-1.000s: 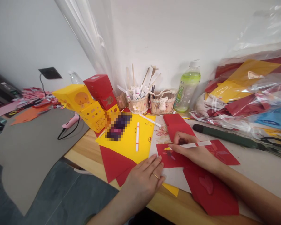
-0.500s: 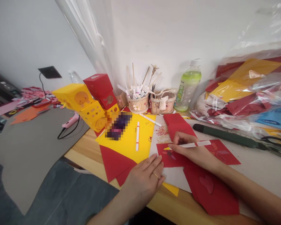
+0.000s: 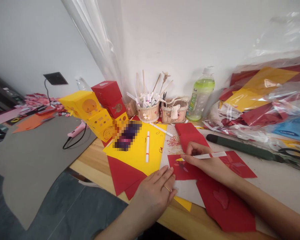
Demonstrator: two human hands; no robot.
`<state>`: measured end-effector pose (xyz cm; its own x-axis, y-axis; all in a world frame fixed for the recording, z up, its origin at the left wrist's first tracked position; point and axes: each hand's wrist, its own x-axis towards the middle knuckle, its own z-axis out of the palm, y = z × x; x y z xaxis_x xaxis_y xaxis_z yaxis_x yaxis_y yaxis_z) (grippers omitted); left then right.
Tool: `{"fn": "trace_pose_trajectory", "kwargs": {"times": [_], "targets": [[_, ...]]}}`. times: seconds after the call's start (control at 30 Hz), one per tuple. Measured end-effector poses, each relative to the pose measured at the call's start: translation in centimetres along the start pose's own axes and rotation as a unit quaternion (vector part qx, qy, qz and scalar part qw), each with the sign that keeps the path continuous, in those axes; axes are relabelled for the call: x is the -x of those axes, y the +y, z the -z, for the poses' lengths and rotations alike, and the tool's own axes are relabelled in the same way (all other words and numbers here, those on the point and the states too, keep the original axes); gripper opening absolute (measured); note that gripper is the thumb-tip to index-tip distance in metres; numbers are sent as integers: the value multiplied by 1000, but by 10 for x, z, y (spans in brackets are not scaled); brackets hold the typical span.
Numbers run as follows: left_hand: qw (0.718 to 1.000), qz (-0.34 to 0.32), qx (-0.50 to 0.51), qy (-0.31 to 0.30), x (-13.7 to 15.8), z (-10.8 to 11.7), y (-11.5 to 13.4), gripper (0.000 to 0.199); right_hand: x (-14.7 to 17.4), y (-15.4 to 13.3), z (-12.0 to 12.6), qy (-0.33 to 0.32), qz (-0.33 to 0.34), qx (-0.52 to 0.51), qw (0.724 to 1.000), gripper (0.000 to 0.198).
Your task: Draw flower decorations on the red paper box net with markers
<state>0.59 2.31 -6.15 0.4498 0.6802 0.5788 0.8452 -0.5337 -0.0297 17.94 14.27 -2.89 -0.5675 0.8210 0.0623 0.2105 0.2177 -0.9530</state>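
My right hand [image 3: 203,161] pinches a white marker [image 3: 216,155], its tip end hidden behind my fingers. That hand rests on a cross-shaped red paper piece [image 3: 173,175], beside a small dark and yellow design [image 3: 181,164] on its left panel. My left hand [image 3: 156,190] lies flat, fingers stretched out, with its fingertips at the left edge of the same red paper. Another white marker with red bands [image 3: 147,146] lies on a yellow sheet [image 3: 132,163] left of my hands. A pale pink heart shape [image 3: 221,199] shows on the red paper's near panel.
Behind stand a basket of markers and sticks [image 3: 148,114], a second basket [image 3: 175,115] and a green-labelled bottle [image 3: 202,95]. Yellow boxes [image 3: 97,121] and red boxes [image 3: 108,96] stand left. A dark green bar-shaped tool [image 3: 242,145], scissors [image 3: 292,150] and a bag of paper scraps [image 3: 260,100] lie right.
The view has shifted slightly, so everything sits a little lower. My right hand keeps its hold on the marker at the same design, and my left hand stays flat.
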Motion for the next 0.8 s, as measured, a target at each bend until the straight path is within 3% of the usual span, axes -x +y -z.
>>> {"fn": "trace_pose_trajectory", "kwargs": {"times": [0.6,0.8], "targets": [[1000,-1,-8,5,0,0,0,25,0,-5,-2,-2,-21,-15,1000,33],[1000,2,-9,2,1,-1,0,24,-1,0,0,4,2,3,1000,30]]}}
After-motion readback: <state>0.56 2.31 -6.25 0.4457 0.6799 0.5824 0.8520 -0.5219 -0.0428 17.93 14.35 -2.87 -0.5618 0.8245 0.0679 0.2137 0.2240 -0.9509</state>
